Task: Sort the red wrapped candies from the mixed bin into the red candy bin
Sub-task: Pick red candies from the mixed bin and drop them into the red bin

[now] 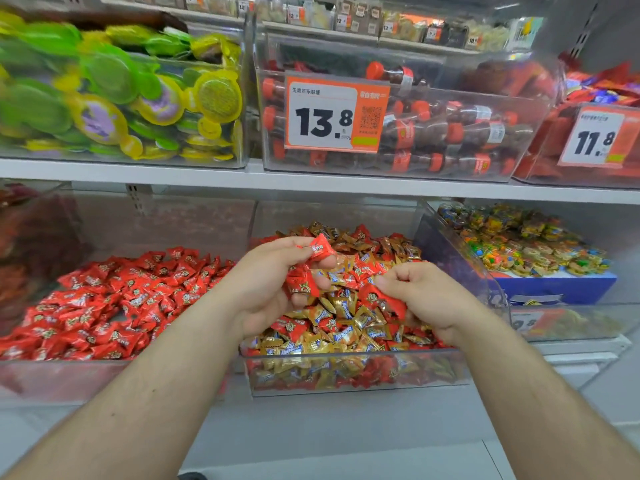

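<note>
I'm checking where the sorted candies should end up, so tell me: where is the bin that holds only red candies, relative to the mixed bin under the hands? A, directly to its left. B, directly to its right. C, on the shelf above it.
A: the red candy bin sits just left of the mixed bin, on the same shelf.

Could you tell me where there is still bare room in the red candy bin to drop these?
Red candy bin: bare along its back wall, behind the pile. Mixed bin is heaped, with left hand and right hand over it.
</note>
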A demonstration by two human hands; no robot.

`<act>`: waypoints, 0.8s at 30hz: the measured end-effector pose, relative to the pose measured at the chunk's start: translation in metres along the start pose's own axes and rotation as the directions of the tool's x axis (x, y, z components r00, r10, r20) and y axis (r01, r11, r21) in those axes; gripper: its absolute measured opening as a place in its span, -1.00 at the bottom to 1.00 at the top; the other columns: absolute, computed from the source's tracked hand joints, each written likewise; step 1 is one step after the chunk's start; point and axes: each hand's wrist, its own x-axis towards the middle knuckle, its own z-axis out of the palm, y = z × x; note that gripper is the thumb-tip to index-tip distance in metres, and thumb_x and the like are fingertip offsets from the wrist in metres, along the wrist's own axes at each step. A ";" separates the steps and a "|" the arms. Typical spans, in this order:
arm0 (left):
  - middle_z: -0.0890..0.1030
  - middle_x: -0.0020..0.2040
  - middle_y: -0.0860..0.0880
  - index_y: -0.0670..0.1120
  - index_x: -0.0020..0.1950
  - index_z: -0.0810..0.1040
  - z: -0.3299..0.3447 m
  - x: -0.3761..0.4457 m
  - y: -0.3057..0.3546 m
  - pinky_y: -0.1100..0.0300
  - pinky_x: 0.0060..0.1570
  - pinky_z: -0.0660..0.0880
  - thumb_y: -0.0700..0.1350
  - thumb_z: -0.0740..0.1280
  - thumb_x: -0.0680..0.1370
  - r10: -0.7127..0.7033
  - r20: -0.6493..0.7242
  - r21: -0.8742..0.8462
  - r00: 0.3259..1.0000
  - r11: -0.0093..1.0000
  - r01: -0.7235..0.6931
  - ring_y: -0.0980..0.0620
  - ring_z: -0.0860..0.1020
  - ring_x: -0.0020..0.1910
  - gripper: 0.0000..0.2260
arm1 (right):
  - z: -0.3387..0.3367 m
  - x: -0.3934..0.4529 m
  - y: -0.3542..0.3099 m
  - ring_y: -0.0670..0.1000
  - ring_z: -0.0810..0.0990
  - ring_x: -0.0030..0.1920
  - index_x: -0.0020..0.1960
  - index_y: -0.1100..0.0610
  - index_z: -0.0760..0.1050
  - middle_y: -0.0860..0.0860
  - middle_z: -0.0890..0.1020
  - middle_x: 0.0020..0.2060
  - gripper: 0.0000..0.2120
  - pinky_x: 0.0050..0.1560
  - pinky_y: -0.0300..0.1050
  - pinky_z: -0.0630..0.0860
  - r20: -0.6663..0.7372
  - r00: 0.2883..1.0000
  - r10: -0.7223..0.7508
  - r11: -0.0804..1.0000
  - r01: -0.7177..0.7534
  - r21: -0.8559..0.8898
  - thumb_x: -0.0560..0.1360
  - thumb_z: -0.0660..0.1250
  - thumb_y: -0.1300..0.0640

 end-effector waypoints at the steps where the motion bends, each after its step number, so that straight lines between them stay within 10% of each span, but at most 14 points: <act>1: 0.69 -0.10 -0.09 -0.15 0.17 0.52 -0.005 -0.003 0.004 0.33 -0.58 0.26 -0.19 0.16 0.66 0.002 -0.007 -0.039 1.000 0.999 -0.002 0.05 0.59 -0.36 -0.81 | 0.007 -0.005 -0.006 -0.06 0.31 -0.55 -0.45 0.03 0.47 -0.01 0.41 -0.53 -0.59 -0.47 -0.22 0.26 0.026 1.000 0.006 0.999 -0.007 0.045 0.58 0.34 0.07; 12: 0.70 -0.08 -0.11 -0.14 0.01 0.57 -0.101 -0.039 0.033 0.34 -0.56 0.40 -0.15 0.20 0.63 -0.073 -0.174 -0.367 0.982 0.930 0.004 -0.02 0.66 -0.24 -0.84 | 0.087 -0.036 -0.092 -0.07 0.35 -0.54 -0.18 0.08 0.55 0.04 0.49 -0.43 -0.85 -0.54 -0.26 0.35 0.262 0.962 0.076 0.889 -0.185 0.419 0.55 0.34 0.08; 17: 0.65 0.03 -0.15 -0.22 -0.06 0.57 -0.153 -0.050 0.029 0.06 -0.20 0.61 -0.18 0.18 0.61 -0.156 -0.285 -0.425 0.946 0.905 0.022 -0.13 0.59 0.05 -0.79 | 0.131 -0.023 -0.131 -0.08 0.40 -0.57 -0.05 0.12 0.51 0.06 0.55 -0.42 -0.84 -0.59 -0.31 0.38 0.371 0.918 0.138 0.837 -0.309 0.452 0.52 0.36 0.03; 24: 0.54 0.15 -0.23 -0.15 -0.03 0.49 -0.196 -0.060 0.026 -0.43 0.20 0.30 -0.13 0.13 0.61 -0.161 -0.406 -0.434 0.900 0.900 -0.034 -0.20 0.50 0.22 -0.82 | 0.193 0.007 -0.154 0.09 0.49 -0.28 0.08 0.23 0.48 0.17 0.48 -0.07 -0.75 -0.42 -0.13 0.56 0.372 0.908 0.194 0.801 -0.365 0.474 0.55 0.34 0.05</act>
